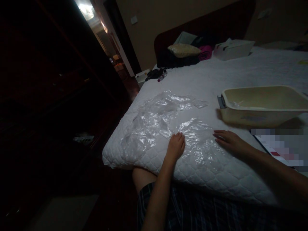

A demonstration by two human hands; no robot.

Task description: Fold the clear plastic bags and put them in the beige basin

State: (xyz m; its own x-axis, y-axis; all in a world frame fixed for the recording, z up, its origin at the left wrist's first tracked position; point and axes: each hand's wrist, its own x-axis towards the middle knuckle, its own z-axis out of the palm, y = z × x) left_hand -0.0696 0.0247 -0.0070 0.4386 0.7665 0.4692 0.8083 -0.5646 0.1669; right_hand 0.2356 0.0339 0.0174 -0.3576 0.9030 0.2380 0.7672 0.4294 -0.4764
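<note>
Both my hands rest on a clear plastic bag (197, 138) spread flat on the white quilted bed (216, 80). My left hand (176, 146) lies palm down on the bag's left edge, fingers together and stretched forward. My right hand (227, 141) lies flat on the bag's right edge, fingers pointing left. More crumpled clear plastic bags (154, 115) lie in a loose heap just beyond and to the left of my left hand.
A cream plastic basin (262, 104) stands on the bed to the right. A white box (232, 48), a pillow (184, 49) and dark clothes lie by the headboard. The bed's corner (108, 154) is at my left, with dark floor beyond.
</note>
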